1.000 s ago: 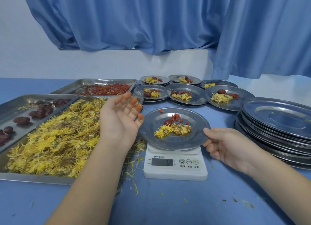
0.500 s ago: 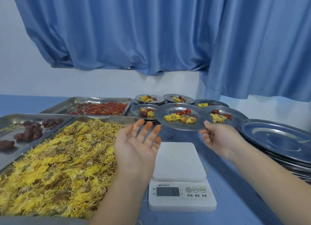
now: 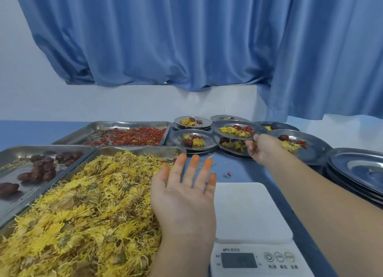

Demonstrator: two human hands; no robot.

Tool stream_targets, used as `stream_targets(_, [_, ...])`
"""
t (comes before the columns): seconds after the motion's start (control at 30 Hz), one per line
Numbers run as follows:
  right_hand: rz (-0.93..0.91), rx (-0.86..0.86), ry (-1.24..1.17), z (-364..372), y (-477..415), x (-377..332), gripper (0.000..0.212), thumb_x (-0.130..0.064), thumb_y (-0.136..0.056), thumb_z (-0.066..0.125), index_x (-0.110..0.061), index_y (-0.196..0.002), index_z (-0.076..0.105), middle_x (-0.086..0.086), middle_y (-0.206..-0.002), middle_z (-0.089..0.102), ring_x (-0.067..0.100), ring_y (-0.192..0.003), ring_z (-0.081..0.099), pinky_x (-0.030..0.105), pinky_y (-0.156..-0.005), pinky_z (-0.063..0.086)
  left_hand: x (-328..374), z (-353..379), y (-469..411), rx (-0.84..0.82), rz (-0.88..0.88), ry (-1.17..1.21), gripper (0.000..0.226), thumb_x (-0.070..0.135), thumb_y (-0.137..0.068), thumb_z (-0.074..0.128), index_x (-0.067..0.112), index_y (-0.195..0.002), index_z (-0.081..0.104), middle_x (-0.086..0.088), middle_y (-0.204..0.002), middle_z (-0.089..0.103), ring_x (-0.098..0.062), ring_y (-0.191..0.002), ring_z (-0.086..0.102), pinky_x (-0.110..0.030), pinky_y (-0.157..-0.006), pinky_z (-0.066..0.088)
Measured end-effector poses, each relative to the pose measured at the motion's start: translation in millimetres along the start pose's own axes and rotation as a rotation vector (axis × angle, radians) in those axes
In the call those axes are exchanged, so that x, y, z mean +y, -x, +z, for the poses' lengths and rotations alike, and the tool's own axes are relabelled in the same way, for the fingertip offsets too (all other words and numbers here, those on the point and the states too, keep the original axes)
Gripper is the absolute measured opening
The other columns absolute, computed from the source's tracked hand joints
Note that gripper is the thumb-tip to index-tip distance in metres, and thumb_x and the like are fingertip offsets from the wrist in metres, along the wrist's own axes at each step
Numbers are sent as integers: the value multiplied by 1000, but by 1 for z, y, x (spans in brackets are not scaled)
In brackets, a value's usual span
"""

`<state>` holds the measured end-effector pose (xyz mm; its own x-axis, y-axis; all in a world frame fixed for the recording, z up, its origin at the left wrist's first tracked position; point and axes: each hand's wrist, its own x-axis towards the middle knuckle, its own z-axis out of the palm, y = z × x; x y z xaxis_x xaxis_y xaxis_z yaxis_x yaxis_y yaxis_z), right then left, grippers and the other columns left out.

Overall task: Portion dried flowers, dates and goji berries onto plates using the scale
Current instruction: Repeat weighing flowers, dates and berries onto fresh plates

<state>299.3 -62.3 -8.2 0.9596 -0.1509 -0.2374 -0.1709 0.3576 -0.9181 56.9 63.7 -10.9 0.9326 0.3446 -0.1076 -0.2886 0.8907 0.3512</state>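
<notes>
**Blue drapes over a white wall, blue tabletop below**

A blue curtain [image 3: 165, 38] fills most of the upper half of the frame. It falls in deep folds, and its hem is bunched and uneven across the middle. At the upper right a second curtain panel [image 3: 335, 65] of the same blue hangs lower than the first. Behind both is a white wall [image 3: 31, 94], showing at the far left and in a band under the hems. A blue tabletop [image 3: 246, 168] runs across the lower half and meets the wall along a straight line at mid-left.
</notes>
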Motion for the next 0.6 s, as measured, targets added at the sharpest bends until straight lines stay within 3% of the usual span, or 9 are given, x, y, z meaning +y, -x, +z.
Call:
stream_targets(0.17, [40,17,26,-1,-9,12,21,-4,-97,44,-9,-116,50,14,-79,62,12,-48,47,14,-33,38,0,0,-1,11,-2,-19,44,47,-94,44,17,-116,67,-10,-110,74,-32,-99,71,-43,-81,50])
stream_targets(0.33, [73,-47,-14,-9,-9,12,31,0,-98,44,-4,-128,47,18,-123,59,12,-54,45,16,-40,39,-1,0,-2,6,8,-47,43,46,-94,44,17,-115,67,-9,-111,73,-31,-99,71,-43,-84,50])
stream_targets(0.4, [81,-83,-66,-13,-4,9,33,3,-97,45,0,-129,47,21,-127,56,15,-72,60,17,-52,49,-1,0,-2,10,21,-56,43,46,-94,44,16,-116,67,-10,-111,73,-31,-98,72,-43,-84,50])
stream_targets(0.47, [97,-106,-121,-17,4,6,37,8,-95,45,2,-131,46,21,-128,54,24,-100,62,24,-70,56,-2,-2,-3,5,42,-63,42,45,-94,45,16,-116,67,-10,-110,74,-32,-97,72,-43,-84,51])
stream_targets(0.53, [100,-132,-138,-20,11,4,40,13,-93,43,5,-132,43,21,-129,51,30,-111,58,28,-83,53,-2,-1,-2,2,55,-91,41,44,-95,45,15,-116,67,-10,-109,74,-31,-96,72,-43,-84,51])
stream_targets(0.6, [122,-166,-154,-25,22,3,41,14,-92,44,6,-132,42,22,-126,51,32,-111,57,29,-84,55,-3,-3,-4,-9,66,-119,41,43,-95,45,15,-116,67,-10,-109,74,-31,-97,72,-42,-84,50])
